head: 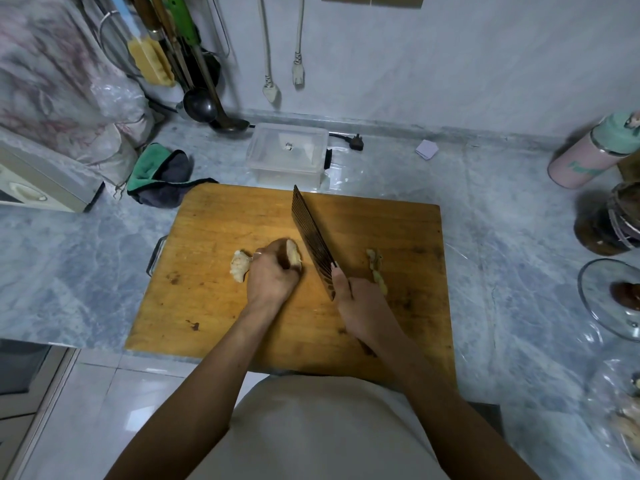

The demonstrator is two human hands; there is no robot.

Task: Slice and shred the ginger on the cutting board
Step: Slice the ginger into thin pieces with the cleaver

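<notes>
A wooden cutting board lies on the marble counter. My left hand grips a pale knob of ginger near the board's middle; another lobe of ginger shows to the left of my fingers. My right hand grips the handle of a dark cleaver, whose blade stands just right of the ginger, edge down and tip pointing away. A cut strip of ginger lies on the board right of the blade.
Behind the board stand a clear plastic box and a green and grey cloth. A pink and green bottle, a dark jar and a glass lid sit at the right. Ladles hang at back left.
</notes>
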